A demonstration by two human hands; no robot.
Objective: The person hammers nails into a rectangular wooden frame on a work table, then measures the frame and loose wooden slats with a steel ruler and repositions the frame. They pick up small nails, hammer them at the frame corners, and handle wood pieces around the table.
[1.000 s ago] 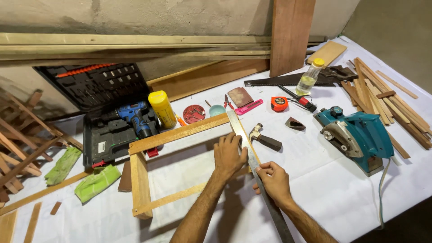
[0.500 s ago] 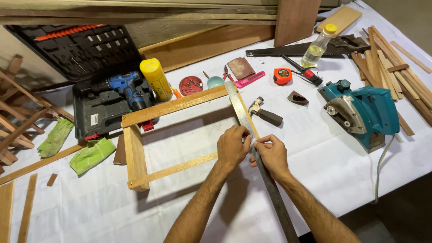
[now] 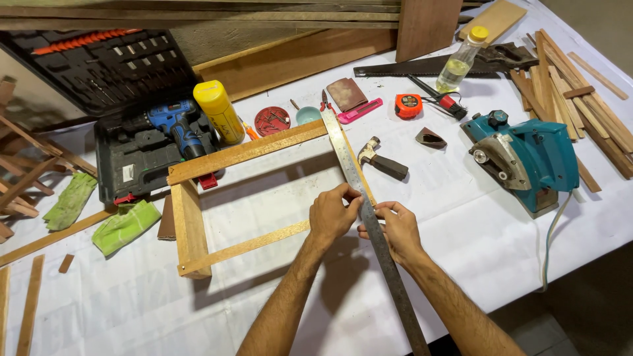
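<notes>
A long steel ruler (image 3: 353, 175) lies along the right side of a rectangular wooden frame (image 3: 188, 227) on the white-covered table. My left hand (image 3: 331, 214) presses on the ruler and the frame's right rail from the left. Touching the ruler's right edge, my right hand (image 3: 394, 227) has its fingers curled at the same spot, near the frame's front right corner. I cannot tell whether it holds a small marker. The ruler's near end runs past my forearms to the table's front edge.
A hammer (image 3: 384, 162) lies just right of the frame. A teal power planer (image 3: 527, 158) sits further right beside wooden strips (image 3: 580, 99). A blue drill (image 3: 178, 128) in a black case, a yellow bottle (image 3: 219, 112), green gloves (image 3: 125, 224), a handsaw (image 3: 422, 64) and an orange tape measure (image 3: 409, 105) surround it.
Both hands slid slightly along the ruler toward the frame's front right corner and came closer together. My view has shifted, so the table appears lower and nearer.
</notes>
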